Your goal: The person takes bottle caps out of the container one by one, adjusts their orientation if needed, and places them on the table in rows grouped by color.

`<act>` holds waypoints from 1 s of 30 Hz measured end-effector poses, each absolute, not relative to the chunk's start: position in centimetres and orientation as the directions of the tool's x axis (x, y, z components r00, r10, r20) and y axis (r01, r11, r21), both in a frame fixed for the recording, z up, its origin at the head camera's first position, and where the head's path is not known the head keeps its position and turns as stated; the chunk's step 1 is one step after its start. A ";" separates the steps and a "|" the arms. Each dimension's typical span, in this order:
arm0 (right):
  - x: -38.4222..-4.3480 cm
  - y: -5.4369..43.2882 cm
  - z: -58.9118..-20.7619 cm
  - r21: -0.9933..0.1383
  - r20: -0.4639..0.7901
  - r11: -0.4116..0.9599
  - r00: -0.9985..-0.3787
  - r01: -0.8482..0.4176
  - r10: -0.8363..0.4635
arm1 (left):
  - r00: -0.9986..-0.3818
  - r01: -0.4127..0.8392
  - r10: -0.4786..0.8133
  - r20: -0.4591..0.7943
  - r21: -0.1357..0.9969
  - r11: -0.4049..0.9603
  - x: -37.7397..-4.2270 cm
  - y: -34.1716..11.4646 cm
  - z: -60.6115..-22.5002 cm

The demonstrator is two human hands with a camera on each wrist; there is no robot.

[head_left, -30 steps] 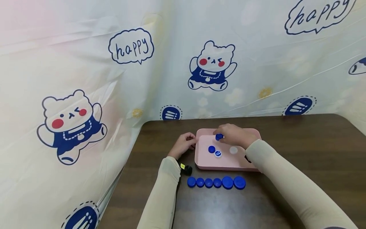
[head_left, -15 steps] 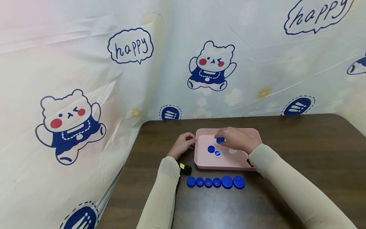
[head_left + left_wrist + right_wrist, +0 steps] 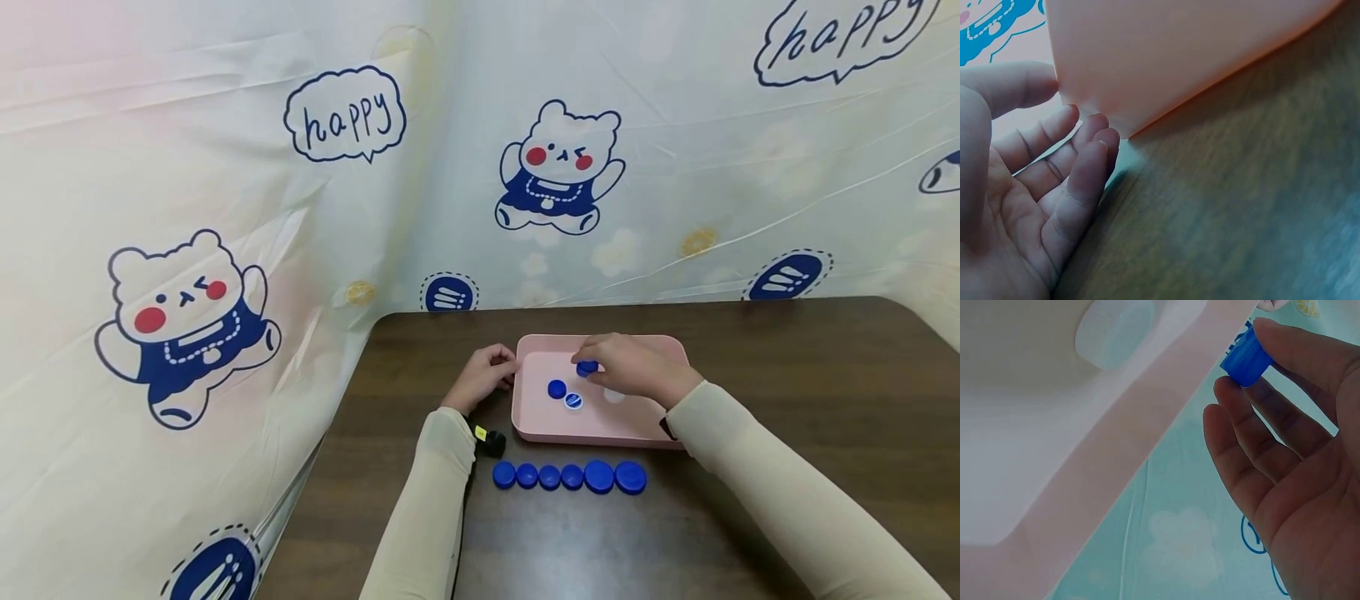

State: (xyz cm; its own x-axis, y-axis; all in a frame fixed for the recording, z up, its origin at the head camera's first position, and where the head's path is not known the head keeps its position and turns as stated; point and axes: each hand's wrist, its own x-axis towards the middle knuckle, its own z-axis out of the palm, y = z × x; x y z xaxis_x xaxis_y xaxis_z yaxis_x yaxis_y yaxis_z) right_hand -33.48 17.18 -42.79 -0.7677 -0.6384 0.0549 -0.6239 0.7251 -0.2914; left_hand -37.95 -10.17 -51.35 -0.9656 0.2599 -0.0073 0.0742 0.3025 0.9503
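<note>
Seemingly at pickup, the right hand (image 3: 636,367) pinches a blue cap (image 3: 587,368) over the pink tray (image 3: 536,423) toward eleven o'clock, the loosely curled left hand (image 3: 482,379) touches its ten-o'clock edge, and carrying calls for a steady pinch.

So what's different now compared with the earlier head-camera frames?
The right hand, pinching a blue bottle cap throughout, has moved slightly rightward and toward the person over the pink tray, now partly covering the white cap. Nothing was released. Unchanged: the left hand at the tray's left edge, the other two caps in the tray, and the six-cap row.
</note>
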 end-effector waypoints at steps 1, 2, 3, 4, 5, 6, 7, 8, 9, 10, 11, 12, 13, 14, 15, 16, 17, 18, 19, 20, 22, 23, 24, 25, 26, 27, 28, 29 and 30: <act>-33.4 17.3 -42.7 -0.286 0.061 0.723 -0.765 -0.629 -0.641 | -0.966 0.073 0.257 -0.008 0.950 0.304 -37.9 -10.2 -51.3; -33.3 17.3 -42.6 -0.280 0.068 0.721 -0.762 -0.634 -0.644 | -0.967 0.074 0.256 -0.006 0.950 0.303 -37.9 -10.2 -51.2; -33.1 17.4 -42.4 -0.275 0.076 0.719 -0.760 -0.638 -0.645 | -0.967 0.075 0.255 -0.004 0.950 0.302 -37.9 -10.1 -51.2; -33.0 17.4 -42.3 -0.271 0.082 0.717 -0.758 -0.642 -0.648 | -0.967 0.074 0.256 -0.005 0.951 0.301 -37.8 -10.1 -51.1; -32.8 17.4 -42.2 -0.267 0.087 0.716 -0.756 -0.646 -0.649 | -0.966 0.076 0.258 -0.004 0.951 0.301 -37.8 -10.1 -51.0; -32.7 17.5 -42.1 -0.263 0.094 0.712 -0.752 -0.651 -0.653 | -0.966 0.077 0.259 -0.004 0.950 0.302 -37.8 -10.1 -51.0; -32.6 17.6 -42.0 -0.260 0.097 0.709 -0.749 -0.655 -0.656 | -0.965 0.079 0.261 -0.002 0.950 0.301 -37.8 -10.1 -51.0; -32.4 17.7 -41.9 -0.259 0.099 0.708 -0.747 -0.657 -0.657 | -0.963 0.073 0.268 -0.012 0.949 0.307 -37.5 -10.1 -50.5; -32.2 17.8 -41.9 -0.257 0.099 0.708 -0.747 -0.658 -0.658 | -0.963 0.072 0.269 -0.014 0.948 0.309 -37.5 -10.1 -50.5; -32.1 17.9 -41.9 -0.254 0.103 0.707 -0.745 -0.660 -0.659 | -0.963 0.072 0.269 -0.016 0.947 0.312 -37.6 -10.1 -50.6; -32.0 18.0 -42.0 -0.249 0.110 0.705 -0.743 -0.664 -0.661 | -0.963 0.071 0.268 -0.016 0.947 0.313 -37.6 -10.1 -50.6; -31.9 18.1 -42.1 -0.241 0.121 0.702 -0.738 -0.670 -0.664 | -0.963 0.068 0.267 -0.019 0.947 0.313 -37.6 -10.1 -50.6; -31.7 18.3 -42.2 -0.232 0.131 0.697 -0.732 -0.679 -0.669 | -0.963 0.066 0.268 -0.021 0.948 0.312 -37.6 -10.0 -50.7; -31.6 18.4 -42.3 -0.222 0.145 0.691 -0.724 -0.688 -0.674 | -0.963 0.061 0.267 -0.027 0.947 0.315 -37.7 -10.0 -50.7; -31.5 18.6 -42.4 -0.213 0.159 0.684 -0.716 -0.697 -0.680 | -0.965 0.064 0.260 -0.019 0.949 0.308 -37.9 -10.0 -51.2; -31.4 18.7 -42.4 -0.203 0.174 0.676 -0.705 -0.708 -0.687 | -0.965 0.063 0.260 -0.020 0.950 0.306 -37.9 -10.0 -51.2; -31.3 18.8 -42.5 -0.193 0.186 0.668 -0.695 -0.719 -0.694 | -0.966 0.062 0.260 -0.021 0.950 0.307 -37.9 -10.0 -51.2; -31.1 18.9 -42.5 -0.184 0.195 0.662 -0.687 -0.727 -0.700 | -0.965 0.061 0.261 -0.022 0.950 0.306 -37.8 -10.0 -51.3; -31.0 19.0 -42.6 -0.179 0.201 0.657 -0.681 -0.732 -0.704 | -0.965 0.061 0.260 -0.022 0.950 0.305 -37.8 -10.0 -51.3; -30.9 19.1 -42.6 -0.174 0.206 0.655 -0.677 -0.736 -0.707 | -0.965 0.062 0.260 -0.021 0.950 0.306 -37.7 -10.0 -51.3; -30.8 19.2 -42.7 -0.167 0.207 0.654 -0.675 -0.738 -0.709 | -0.965 0.064 0.260 -0.018 0.950 0.305 -37.6 -10.0 -51.3; -30.7 19.3 -42.7 -0.163 0.206 0.655 -0.674 -0.738 -0.709 | -0.965 0.066 0.260 -0.017 0.950 0.305 -37.6 -10.1 -51.3; -30.6 19.3 -42.7 -0.161 0.205 0.657 -0.676 -0.736 -0.707 | -0.965 0.068 0.262 -0.014 0.951 0.302 -37.6 -10.1 -51.2; -30.5 19.3 -42.7 -0.159 0.202 0.661 -0.679 -0.733 -0.705 | -0.965 0.071 0.261 -0.011 0.951 0.302 -37.6 -10.1 -51.2; -30.5 19.4 -42.7 -0.154 0.202 0.664 -0.681 -0.732 -0.704 | -0.966 0.075 0.260 -0.006 0.951 0.300 -37.6 -10.2 -51.2; -30.4 19.4 -42.7 -0.155 0.202 0.664 -0.682 -0.731 -0.703 | -0.967 0.077 0.255 -0.002 0.952 0.298 -37.6 -10.2 -51.1; -30.3 19.5 -42.7 -0.158 0.200 0.667 -0.685 -0.728 -0.700 | -0.967 0.078 0.253 0.001 0.953 0.294 -37.6 -10.1 -51.2; -30.2 19.6 -42.7 -0.158 0.201 0.670 -0.688 -0.726 -0.698 | -0.968 0.078 0.251 0.003 0.954 0.290 -37.7 -10.0 -51.2; -30.1 19.8 -42.8 -0.160 0.201 0.671 -0.689 -0.724 -0.696 | -0.968 0.079 0.250 0.004 0.954 0.288 -37.7 -9.9 -51.3</act>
